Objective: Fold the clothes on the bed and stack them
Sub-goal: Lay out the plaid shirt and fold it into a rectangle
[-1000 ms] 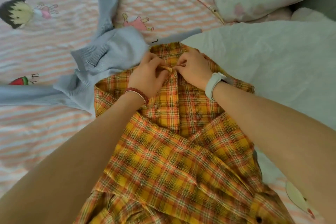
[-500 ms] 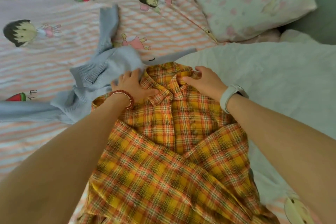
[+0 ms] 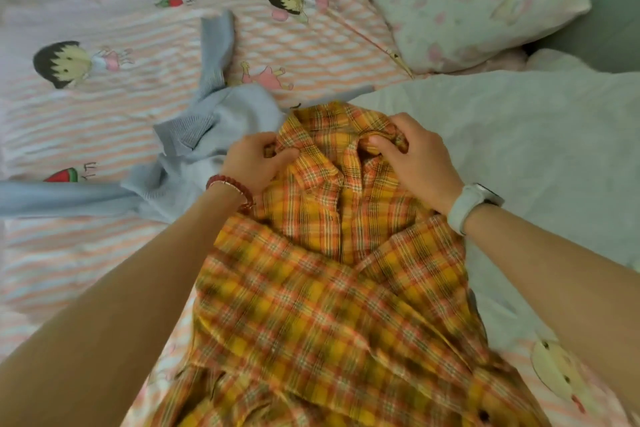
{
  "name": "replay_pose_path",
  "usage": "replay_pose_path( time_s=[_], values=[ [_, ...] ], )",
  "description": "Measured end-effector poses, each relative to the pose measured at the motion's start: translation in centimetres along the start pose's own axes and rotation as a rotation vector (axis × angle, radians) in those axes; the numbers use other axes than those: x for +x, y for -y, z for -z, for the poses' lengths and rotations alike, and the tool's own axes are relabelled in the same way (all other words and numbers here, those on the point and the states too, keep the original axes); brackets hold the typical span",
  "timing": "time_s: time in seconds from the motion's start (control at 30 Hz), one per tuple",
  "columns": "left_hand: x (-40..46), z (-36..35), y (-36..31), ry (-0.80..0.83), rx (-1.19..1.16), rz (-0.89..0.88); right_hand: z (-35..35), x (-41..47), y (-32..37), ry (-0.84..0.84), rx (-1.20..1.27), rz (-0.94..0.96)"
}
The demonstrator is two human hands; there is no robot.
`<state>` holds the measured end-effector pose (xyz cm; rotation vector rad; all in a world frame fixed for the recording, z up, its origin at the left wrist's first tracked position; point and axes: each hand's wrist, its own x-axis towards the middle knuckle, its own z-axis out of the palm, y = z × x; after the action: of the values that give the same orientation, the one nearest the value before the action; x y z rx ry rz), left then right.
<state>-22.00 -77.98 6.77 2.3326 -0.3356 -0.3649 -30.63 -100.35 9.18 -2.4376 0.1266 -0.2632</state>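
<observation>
An orange and yellow plaid shirt [image 3: 318,305] lies front-up on the bed with both sleeves crossed over its chest. My left hand [image 3: 254,163], with a red bead bracelet at the wrist, pinches the left shoulder by the collar. My right hand [image 3: 415,159], above a white wristband, grips the right shoulder and bunches the cloth there. A pale blue knit sweater [image 3: 194,149] lies crumpled just left of the shirt, partly under my left hand, its sleeves spread up and to the left.
The bed sheet [image 3: 121,97] is pink-striped with cartoon prints. A white duvet [image 3: 519,149] covers the right side beside the shirt. A floral pillow [image 3: 460,0] sits at the top right.
My hands left the collar buttons, slid apart to the shoulders and closed on the cloth. The top of the shirt has bunched up and lifted slightly.
</observation>
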Motion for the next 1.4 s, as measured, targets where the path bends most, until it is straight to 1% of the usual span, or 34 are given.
replay_pose_path(
  time_s=[0.07, 0.1, 0.2, 0.23, 0.3, 0.33, 0.37, 0.4, 0.43, 0.47, 0.5, 0.53, 0.57, 0.63, 0.67, 0.7, 0.73, 0.77, 0.8, 0.87, 0.9, 0.93, 0.97, 1.0, 1.07, 1.17, 1.23, 1.27, 1.3, 1.4],
  values=[
    [-3.4, 0.3, -0.4, -0.176, 0.072, -0.173, 1.1, -2.6, 0.6, -0.02, -0.058, 0.037],
    [-5.4, 0.5, -0.3, -0.232, 0.129, -0.263, 1.5, -4.2, 1.0, -0.028, -0.087, 0.073],
    [-11.0, 1.2, 0.8, -0.301, 0.323, -0.547, 2.5, -9.2, 1.6, 0.005, -0.218, 0.23],
    [-12.4, 1.2, 1.2, -0.292, 0.371, -0.628, 2.7, -10.8, 1.8, 0.029, -0.266, 0.27],
    [-15.2, 0.6, 2.7, -0.182, 0.445, -0.689, 2.6, -13.6, 1.5, 0.104, -0.366, 0.351],
    [-16.8, 0.1, 3.4, -0.178, 0.477, -0.726, 2.5, -15.3, 1.2, 0.086, -0.401, 0.432],
    [-17.1, -0.1, 4.0, -0.152, 0.484, -0.723, 2.4, -15.7, 0.6, 0.083, -0.403, 0.479],
    [-22.8, -0.6, 4.5, -0.042, 0.522, -0.714, 2.7, -21.4, 2.0, 0.161, -0.428, 0.467],
    [-25.6, -1.2, 5.4, 0.013, 0.525, -0.735, 2.6, -24.1, 2.0, 0.218, -0.438, 0.489],
    [-27.0, -1.6, 6.3, 0.085, 0.534, -0.702, 2.2, -25.6, 1.2, 0.28, -0.461, 0.477],
    [-28.2, -2.0, 7.0, 0.092, 0.572, -0.695, 2.0, -26.8, 0.7, 0.329, -0.482, 0.457],
    [-28.8, -2.0, 7.2, 0.153, 0.595, -0.641, 2.0, -27.4, 0.3, 0.399, -0.51, 0.425],
    [-29.5, -2.3, 7.5, 0.228, 0.626, -0.601, 1.7, -28.4, -0.1, 0.491, -0.528, 0.367],
    [-30.7, -2.9, 7.9, 0.436, 0.691, -0.459, 1.9, -30.3, -0.8, 0.66, -0.543, 0.231],
    [-30.9, -2.7, 7.9, 0.506, 0.682, -0.383, 2.1, -30.8, -0.9, 0.713, -0.531, 0.184],
    [-31.0, -2.6, 7.7, 0.534, 0.619, -0.311, 2.1, -31.3, -0.7, 0.698, -0.506, 0.183],
    [-31.2, -2.7, 7.2, 0.515, 0.517, -0.269, 2.1, -31.6, -0.4, 0.666, -0.503, 0.194],
    [-30.8, -2.6, 6.8, 0.45, 0.419, -0.24, 2.0, -31.3, 0.0, 0.575, -0.504, 0.216],
    [-30.1, -2.6, 6.5, 0.335, 0.366, -0.224, 2.0, -30.8, 0.4, 0.471, -0.507, 0.235],
    [-28.5, -3.0, 6.0, 0.051, 0.422, -0.191, 1.5, -29.0, 1.1, 0.329, -0.512, 0.222],
    [-27.3, -3.3, 5.8, -0.073, 0.454, -0.122, 1.2, -27.9, 1.3, 0.273, -0.527, 0.203],
    [-25.9, -3.5, 5.7, -0.163, 0.476, -0.023, 0.9, -26.7, 1.3, 0.236, -0.545, 0.166],
    [-24.4, -3.5, 5.6, -0.2, 0.475, 0.066, 0.5, -25.3, 1.1, 0.214, -0.562, 0.122],
    [-22.9, -3.3, 5.6, -0.199, 0.454, 0.138, 0.2, -23.9, 1.0, 0.212, -0.581, 0.076],
    [-20.2, -3.1, 6.3, -0.13, 0.436, 0.241, -0.5, -21.4, 0.3, 0.225, -0.617, 0.026],
    [-17.8, -2.7, 8.0, 0.109, 0.601, 0.214, -1.2, -18.5, -1.5, 0.299, -0.677, -0.048],
    [-16.9, -2.4, 8.8, 0.202, 0.655, 0.186, -1.4, -17.4, -2.9, 0.372, -0.715, -0.125],
    [-16.7, -2.3, 8.9, 0.206, 0.666, 0.167, -1.4, -17.1, -3.3, 0.403, -0.741, -0.142],
    [-16.6, -2.1, 9.1, 0.177, 0.673, 0.136, -1.5, -16.9, -3.8, 0.416, -0.766, -0.13],
    [-17.1, -1.3, 9.8, 0.042, 0.656, 0.042, -1.2, -16.5, -5.2, 0.356, -0.784, -0.089]
  ],
)
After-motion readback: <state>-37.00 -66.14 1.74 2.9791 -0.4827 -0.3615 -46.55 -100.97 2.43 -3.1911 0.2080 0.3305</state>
